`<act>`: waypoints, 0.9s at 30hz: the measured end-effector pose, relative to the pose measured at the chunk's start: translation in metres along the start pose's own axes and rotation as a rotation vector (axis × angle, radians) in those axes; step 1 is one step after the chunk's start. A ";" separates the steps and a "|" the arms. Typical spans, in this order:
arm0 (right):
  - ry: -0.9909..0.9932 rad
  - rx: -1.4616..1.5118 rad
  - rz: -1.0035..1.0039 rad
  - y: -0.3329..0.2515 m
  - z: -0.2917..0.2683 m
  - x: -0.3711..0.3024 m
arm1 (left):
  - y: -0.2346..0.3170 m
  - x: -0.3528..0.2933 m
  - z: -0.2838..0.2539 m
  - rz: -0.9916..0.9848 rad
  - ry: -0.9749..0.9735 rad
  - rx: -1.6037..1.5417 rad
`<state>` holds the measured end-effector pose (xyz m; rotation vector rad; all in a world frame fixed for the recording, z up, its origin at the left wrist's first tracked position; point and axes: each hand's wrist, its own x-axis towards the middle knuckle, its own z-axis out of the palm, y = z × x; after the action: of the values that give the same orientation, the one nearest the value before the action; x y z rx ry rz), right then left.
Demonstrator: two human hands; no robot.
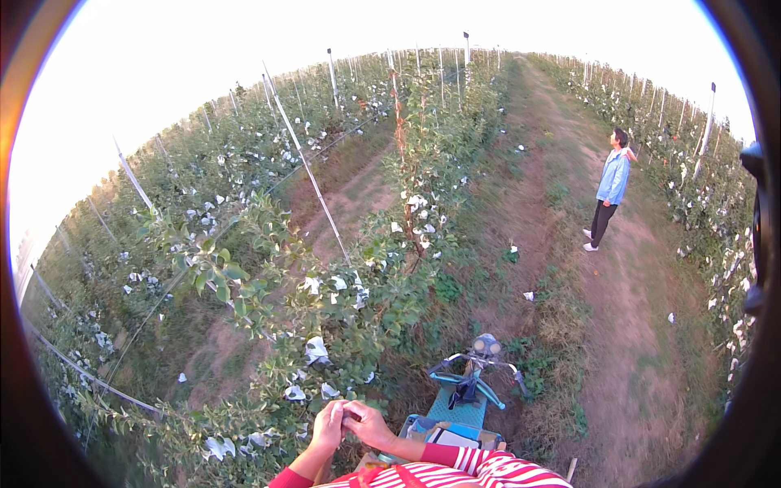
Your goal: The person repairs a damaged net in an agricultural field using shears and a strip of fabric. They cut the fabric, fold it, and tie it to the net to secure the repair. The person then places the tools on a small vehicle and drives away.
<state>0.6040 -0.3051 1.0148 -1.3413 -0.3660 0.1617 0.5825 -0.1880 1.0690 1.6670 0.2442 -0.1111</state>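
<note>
My left hand [327,429] and my right hand [371,424] meet in front of my body at the lower middle, fingers curled and pressed together. A small dark bit shows between them, too small to make out. Just beyond and to the left of them stands a leafy fruit tree [281,329]. White crumpled bags hang in its branches, the nearest being a white bag [329,391] right above my fingers and another white bag [294,393] to its left. Red and white striped sleeves cover my arms.
Below me, right of my hands, is a blue three-wheeled vehicle [451,403] with handlebars [478,358] and a box of things. A person [612,187] in a light blue jacket stands on the dirt path [630,325]. Poles [305,163] and wires run along the tree rows.
</note>
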 end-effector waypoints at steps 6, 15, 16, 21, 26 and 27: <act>0.078 0.479 0.400 -0.009 -0.003 0.019 | 0.005 -0.010 -0.022 -0.050 -0.095 0.275; -0.141 0.500 0.441 -0.008 0.016 0.044 | -0.012 -0.049 -0.053 -0.109 -0.044 0.108; -0.199 0.528 0.444 -0.005 0.024 0.043 | -0.016 -0.049 -0.057 -0.062 -0.030 0.125; -0.362 0.572 0.451 -0.027 0.051 0.038 | -0.034 -0.057 -0.064 -0.248 0.299 -0.746; -0.587 0.481 0.335 0.033 0.069 0.059 | -0.040 -0.044 -0.079 -0.234 0.210 -0.668; -0.697 0.311 0.317 0.033 0.083 0.053 | -0.057 -0.062 -0.085 -0.199 0.285 -0.691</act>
<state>0.6270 -0.2041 1.0067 -0.9937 -0.6770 0.9274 0.5035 -0.1039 1.0368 0.9628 0.5922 0.0612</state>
